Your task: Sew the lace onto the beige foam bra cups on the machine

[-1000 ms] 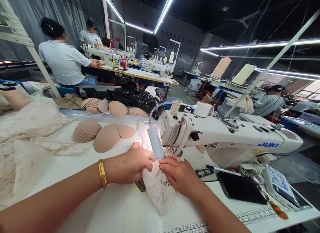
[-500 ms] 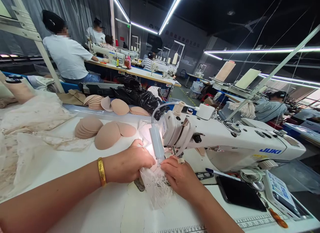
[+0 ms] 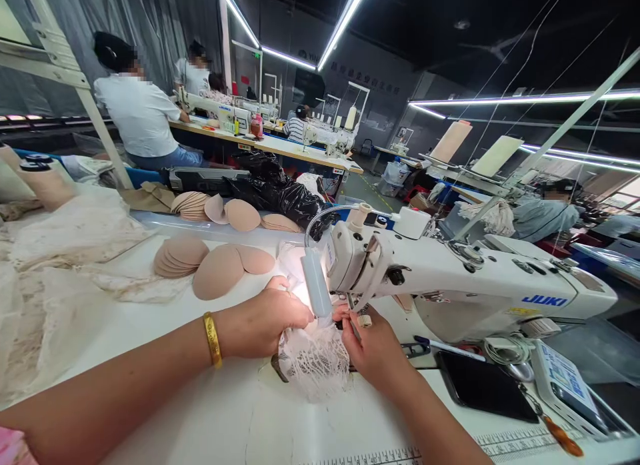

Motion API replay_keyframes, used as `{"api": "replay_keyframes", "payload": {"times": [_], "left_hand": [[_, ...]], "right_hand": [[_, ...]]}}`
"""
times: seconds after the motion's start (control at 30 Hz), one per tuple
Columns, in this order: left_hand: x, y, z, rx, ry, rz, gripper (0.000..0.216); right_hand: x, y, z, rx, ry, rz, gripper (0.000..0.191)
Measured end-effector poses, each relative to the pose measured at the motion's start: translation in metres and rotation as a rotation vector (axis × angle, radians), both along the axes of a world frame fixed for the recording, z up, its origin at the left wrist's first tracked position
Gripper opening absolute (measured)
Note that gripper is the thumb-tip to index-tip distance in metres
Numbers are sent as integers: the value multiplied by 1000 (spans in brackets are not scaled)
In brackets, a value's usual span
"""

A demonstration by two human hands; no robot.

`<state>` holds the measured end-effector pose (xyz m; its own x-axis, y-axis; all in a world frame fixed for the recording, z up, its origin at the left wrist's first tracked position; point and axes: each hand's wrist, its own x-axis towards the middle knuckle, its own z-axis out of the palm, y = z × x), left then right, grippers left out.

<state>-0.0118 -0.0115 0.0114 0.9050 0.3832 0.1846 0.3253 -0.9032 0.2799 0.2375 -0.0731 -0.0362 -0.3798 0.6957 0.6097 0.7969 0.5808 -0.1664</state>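
Note:
A white JUKI sewing machine (image 3: pixel 470 278) stands on the white table (image 3: pixel 200 412). Under its needle and lamp (image 3: pixel 316 290) lies a piece of white lace (image 3: pixel 313 360) bunched over a pink pad. My left hand (image 3: pixel 263 322), gold bangle on the wrist, is closed on the lace's left side. At the lace's right edge, just below the presser foot, my right hand (image 3: pixel 367 348) pinches the fabric.
Stacks of beige foam cups (image 3: pixel 215 265) lie behind my hands, and a heap of lace (image 3: pixel 55 272) at left. A black phone (image 3: pixel 485 388), a control panel (image 3: pixel 570 385) and a pen lie at right. Other people sew at tables behind.
The lace has bunched up and shifted toward the needle. My right hand has moved up closer to the presser foot. The view has shifted slightly.

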Motion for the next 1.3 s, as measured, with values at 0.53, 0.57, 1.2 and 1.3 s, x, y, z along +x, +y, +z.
{"api": "replay_keyframes", "payload": {"times": [0.53, 0.57, 1.2, 1.3], "left_hand": [[-1, -33, 5, 59, 291, 356, 25], [0, -36, 8, 31, 314, 351, 28], [-2, -16, -12, -32, 113, 62, 30], [-3, -13, -17, -17, 48, 36, 30]], "right_hand": [[-15, -13, 3, -217, -112, 227, 32], [-15, -12, 0, -230, -137, 192, 21], [13, -12, 30, -569, -99, 105, 30], [16, -15, 39, -775, 2, 186, 22]]}}
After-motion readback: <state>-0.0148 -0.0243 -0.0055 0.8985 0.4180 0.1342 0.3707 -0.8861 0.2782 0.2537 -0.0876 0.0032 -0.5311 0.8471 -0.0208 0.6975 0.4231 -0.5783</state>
